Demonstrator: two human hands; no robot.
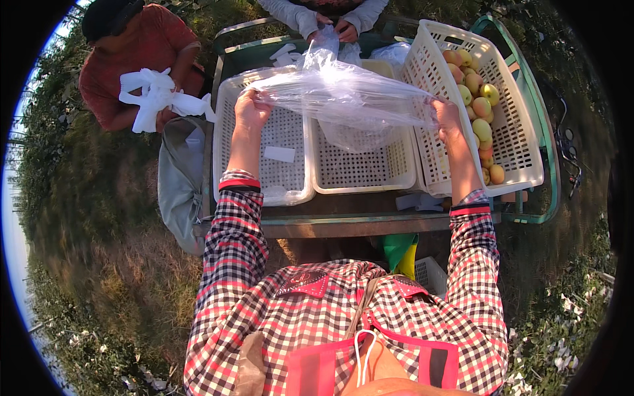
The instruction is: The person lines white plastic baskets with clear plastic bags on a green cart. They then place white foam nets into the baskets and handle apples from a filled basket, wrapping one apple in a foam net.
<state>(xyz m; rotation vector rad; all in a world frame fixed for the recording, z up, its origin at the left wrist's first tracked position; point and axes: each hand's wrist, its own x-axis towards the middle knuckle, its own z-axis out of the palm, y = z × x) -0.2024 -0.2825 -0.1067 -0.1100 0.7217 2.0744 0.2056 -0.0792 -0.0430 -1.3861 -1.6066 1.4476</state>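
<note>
A clear plastic bag [346,91] is stretched wide between my two hands, above two plastic crates. My left hand [251,110] grips its left edge over the left white crate [308,163]. At the other side, my right hand [447,118] holds the right edge, beside the tilted crate of apples. The bag's far part reaches towards the hands of a person opposite. Under the film stands the cream middle crate [366,189], its perforated floor partly hidden. A white card-like piece [279,154] lies in the left crate, along with clear film.
Yellow-red apples [481,106] lie in a tilted white crate [520,148] on the right of the green-railed cart [346,220]. Across the cart a person's hands [342,30] hold film. At left, a person in red [143,49] holds white netting-like material [148,99]. A grey sack [181,183] hangs nearby.
</note>
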